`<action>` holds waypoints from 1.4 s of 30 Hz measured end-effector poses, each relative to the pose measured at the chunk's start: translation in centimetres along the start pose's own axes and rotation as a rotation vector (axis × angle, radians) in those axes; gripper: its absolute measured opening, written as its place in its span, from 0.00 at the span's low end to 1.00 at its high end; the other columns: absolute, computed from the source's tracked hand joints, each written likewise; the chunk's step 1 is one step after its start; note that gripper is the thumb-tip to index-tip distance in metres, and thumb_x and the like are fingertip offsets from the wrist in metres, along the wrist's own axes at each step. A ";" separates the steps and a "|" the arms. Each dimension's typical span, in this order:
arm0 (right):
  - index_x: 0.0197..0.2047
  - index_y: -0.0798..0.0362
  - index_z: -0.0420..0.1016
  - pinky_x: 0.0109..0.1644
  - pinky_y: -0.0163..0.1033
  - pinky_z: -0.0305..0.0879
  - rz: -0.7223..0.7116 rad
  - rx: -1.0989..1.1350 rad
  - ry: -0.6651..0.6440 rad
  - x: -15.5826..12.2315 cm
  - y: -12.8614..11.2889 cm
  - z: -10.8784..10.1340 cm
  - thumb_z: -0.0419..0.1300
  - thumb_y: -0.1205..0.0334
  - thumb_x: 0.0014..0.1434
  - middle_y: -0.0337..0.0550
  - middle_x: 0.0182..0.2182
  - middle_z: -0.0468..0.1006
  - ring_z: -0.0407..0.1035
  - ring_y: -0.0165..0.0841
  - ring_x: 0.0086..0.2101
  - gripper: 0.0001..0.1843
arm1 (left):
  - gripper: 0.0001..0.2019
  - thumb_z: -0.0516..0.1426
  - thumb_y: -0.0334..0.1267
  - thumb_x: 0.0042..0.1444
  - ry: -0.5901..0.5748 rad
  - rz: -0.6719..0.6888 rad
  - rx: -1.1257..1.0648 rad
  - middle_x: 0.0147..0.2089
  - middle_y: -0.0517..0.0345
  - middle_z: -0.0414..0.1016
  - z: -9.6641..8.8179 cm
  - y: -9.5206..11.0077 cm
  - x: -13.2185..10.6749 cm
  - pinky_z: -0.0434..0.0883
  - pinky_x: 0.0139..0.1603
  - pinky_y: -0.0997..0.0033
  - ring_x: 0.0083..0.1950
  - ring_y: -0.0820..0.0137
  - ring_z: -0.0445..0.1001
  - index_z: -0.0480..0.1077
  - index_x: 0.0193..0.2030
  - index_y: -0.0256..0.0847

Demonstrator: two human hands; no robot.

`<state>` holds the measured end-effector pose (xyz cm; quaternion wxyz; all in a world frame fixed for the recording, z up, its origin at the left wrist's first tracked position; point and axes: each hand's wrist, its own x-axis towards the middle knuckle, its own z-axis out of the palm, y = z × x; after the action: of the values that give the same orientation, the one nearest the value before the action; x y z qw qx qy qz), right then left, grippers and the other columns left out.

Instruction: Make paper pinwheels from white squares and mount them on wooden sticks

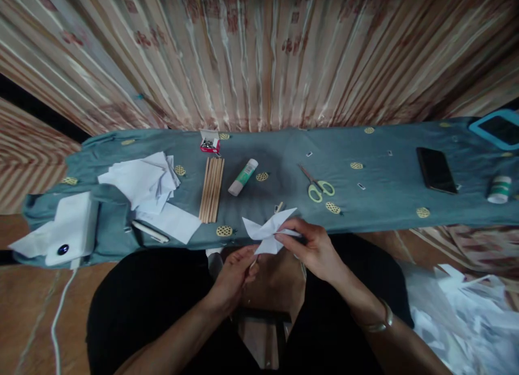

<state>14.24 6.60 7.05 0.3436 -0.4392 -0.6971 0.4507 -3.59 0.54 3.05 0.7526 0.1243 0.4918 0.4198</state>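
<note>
A white paper pinwheel (267, 230) is held up over the table's near edge, its folded blades spread out. My right hand (310, 245) pinches it at the middle with thumb and index finger. Below it, my left hand (238, 269) is closed around a thin wooden stick (253, 262), whose far tip seems to show beyond the blades. Beyond the pinwheel lie a glue stick (243, 177), a row of wooden sticks (211, 190) and green-handled scissors (320, 188). An open red box of small metal pins (210, 142) stands behind the sticks.
A cloth (389, 191) covers the narrow table. On the left are paper squares (140, 180), a pen (150, 231) and a white device (73, 229) with a cable. A phone (436, 170) and a small bottle (499, 189) lie right. Paper scraps (466, 315) fill a plastic bag below.
</note>
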 end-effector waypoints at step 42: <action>0.34 0.49 0.82 0.35 0.34 0.68 0.353 0.588 -0.136 0.6 0.5 -0.4 0.69 0.57 0.52 0.36 0.28 0.80 0.72 0.30 0.28 0.06 | 0.18 0.72 0.47 0.37 -0.066 -0.076 -0.010 0.26 0.53 0.78 1.8 0.3 0.5 0.73 0.33 0.71 0.31 0.66 0.77 0.79 0.29 0.36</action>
<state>14.49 7.42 6.76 0.3250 -0.4042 -0.4721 0.7128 -2.17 1.53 3.81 0.7845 0.1156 0.4690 0.3888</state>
